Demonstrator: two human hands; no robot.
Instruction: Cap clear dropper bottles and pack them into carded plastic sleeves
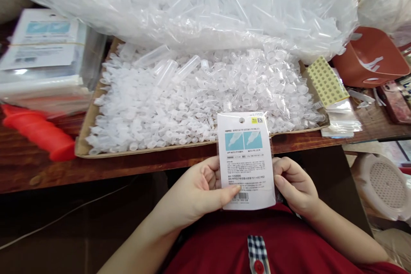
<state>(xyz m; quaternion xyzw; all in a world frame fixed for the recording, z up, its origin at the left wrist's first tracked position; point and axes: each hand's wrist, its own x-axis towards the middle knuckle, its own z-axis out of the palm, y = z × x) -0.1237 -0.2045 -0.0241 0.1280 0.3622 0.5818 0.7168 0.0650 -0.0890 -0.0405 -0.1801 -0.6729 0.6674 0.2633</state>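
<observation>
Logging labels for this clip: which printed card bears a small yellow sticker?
The printed card between the left hand and right hand: its sticker is near the top. The card atop the banded stack shows none.

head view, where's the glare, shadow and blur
In the head view, white glare streaks the big clear plastic bag; in the head view, deep shadow lies beneath the brown wooden table; head view again, fine print on the white rectangular printed card is blurred.

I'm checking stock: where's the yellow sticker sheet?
In the head view, the yellow sticker sheet lies at right, atop clear bags, between the cardboard tray and the terracotta bin.
</observation>
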